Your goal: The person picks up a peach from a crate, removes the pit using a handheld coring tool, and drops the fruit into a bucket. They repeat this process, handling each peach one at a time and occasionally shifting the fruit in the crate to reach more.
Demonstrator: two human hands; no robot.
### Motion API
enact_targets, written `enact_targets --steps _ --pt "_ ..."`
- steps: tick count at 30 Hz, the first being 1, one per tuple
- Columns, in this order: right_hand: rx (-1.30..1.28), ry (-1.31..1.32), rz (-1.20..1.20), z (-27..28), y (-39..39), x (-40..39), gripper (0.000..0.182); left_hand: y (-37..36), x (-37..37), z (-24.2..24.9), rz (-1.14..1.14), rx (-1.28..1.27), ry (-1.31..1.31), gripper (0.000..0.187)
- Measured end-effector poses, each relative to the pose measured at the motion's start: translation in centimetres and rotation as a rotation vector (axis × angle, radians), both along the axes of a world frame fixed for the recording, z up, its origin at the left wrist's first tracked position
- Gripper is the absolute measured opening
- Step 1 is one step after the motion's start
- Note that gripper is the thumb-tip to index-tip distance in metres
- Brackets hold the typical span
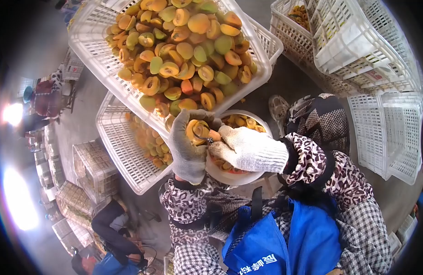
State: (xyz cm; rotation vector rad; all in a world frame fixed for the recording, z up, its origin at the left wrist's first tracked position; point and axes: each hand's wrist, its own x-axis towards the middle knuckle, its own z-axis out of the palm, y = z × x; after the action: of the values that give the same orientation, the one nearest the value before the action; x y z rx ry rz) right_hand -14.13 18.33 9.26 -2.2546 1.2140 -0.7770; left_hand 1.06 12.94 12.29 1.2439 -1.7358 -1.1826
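My left hand (188, 149), in a grey knitted glove, is closed around a halved yellow-orange fruit, likely a peach half (193, 131). In a white glove stained at the fingers, my right hand (248, 149) is closed on a small pitting knife. The knife's dark curved blade (200, 137) lies against the cut face of the fruit; most of its handle is hidden by my fingers. Both hands are above a white bucket (214, 173) with fruit pieces inside. Just beyond them, a large white crate (99, 59) is heaped with peach halves (175, 64).
Under the large crate, another white crate (117, 153) holds more fruit. White crates (353, 41) are stacked at upper right, with several others (385, 133) at right. At lower left a person in blue (122, 261) sits near crates (97, 169). Another person (46, 98) is farther back.
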Motion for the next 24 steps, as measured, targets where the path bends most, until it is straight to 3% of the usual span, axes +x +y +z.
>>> enact_targets --steps 1,2,3,4,5,7,9,10,11,13,15,17,18,19,21,22,23,24 --pt "0.007 -0.002 -0.002 -0.2 -0.2 -0.1 0.03 0.1 -0.4 0.3 0.008 0.146 0.142 0.029" --pt "0.365 -0.203 -0.022 0.0 -0.5 -0.2 0.035 -0.1 -0.6 0.6 0.009 0.153 0.142 0.029" --pt "0.721 -0.404 -0.041 0.2 -0.6 -0.1 0.04 -0.3 -0.8 0.8 0.129 0.347 0.326 0.035" --pt "0.659 -0.587 -0.043 -0.2 -0.2 0.3 0.035 -0.5 -0.9 0.9 0.25 0.539 0.508 0.042" --pt "0.659 -0.587 -0.043 0.3 -0.4 0.3 0.035 -0.7 -0.7 0.9 0.251 0.54 0.508 0.042" --pt "1.001 -0.623 -0.094 1.9 -0.7 -0.1 0.036 -1.1 -0.2 1.0 0.224 0.648 0.466 0.04" --pt "0.146 0.001 -0.03 0.8 0.7 0.8 0.041 -1.0 -0.2 1.0 0.225 0.622 0.43 0.041" --pt "0.392 -0.192 -0.097 0.1 0.8 1.0 0.041 -0.9 -0.3 1.0 0.223 0.593 0.393 0.041" --pt "0.394 -0.193 -0.097 1.3 0.3 0.6 0.041 -0.9 -0.5 1.1 0.224 0.595 0.392 0.041" --pt "1.452 -0.781 -0.051 4.5 -1.3 -0.7 0.033 -0.8 -0.9 1.6 0.265 0.528 0.349 0.04" --pt "1.424 -0.771 -0.051 3.8 -0.8 -0.4 0.032 -0.9 -0.2 0.4 0.201 0.47 0.282 0.04" --pt "1.033 -0.685 -0.013 2.9 -0.3 0.4 0.047 -1.1 0.1 0.0 0.143 0.408 0.216 0.039" --pt "1.5 -0.761 -0.064 4.3 -1.1 -0.5 0.039 -1.2 0.1 0.1 0.16 0.51 0.307 0.037" --pt "1.712 -1.038 0.025 3.6 -1.2 -1.0 0.031 -1.3 0.2 0.1 0.176 0.611 0.397 0.035" --pt "1.683 -1.132 -0.024 3.3 -1.2 -0.2 0.026 -1.3 0.8 -0.5 0.166 0.687 0.488 0.032" --pt "1.807 -1.098 -0.026 3.6 -1.1 -0.9 0.028 -1.2 1.1 -0.7 0.156 0.767 0.587 0.029" --pt "1.494 -0.777 -0.048 3.9 -1.3 -0.1 0.031 -0.9 0.8 -0.5 0.158 0.761 0.589 0.029" --pt "1.324 -0.804 -0.039 1.4 -0.6 1.0 0.031 -0.4 0.1 -0.2 0.251 0.761 0.642 0.027"
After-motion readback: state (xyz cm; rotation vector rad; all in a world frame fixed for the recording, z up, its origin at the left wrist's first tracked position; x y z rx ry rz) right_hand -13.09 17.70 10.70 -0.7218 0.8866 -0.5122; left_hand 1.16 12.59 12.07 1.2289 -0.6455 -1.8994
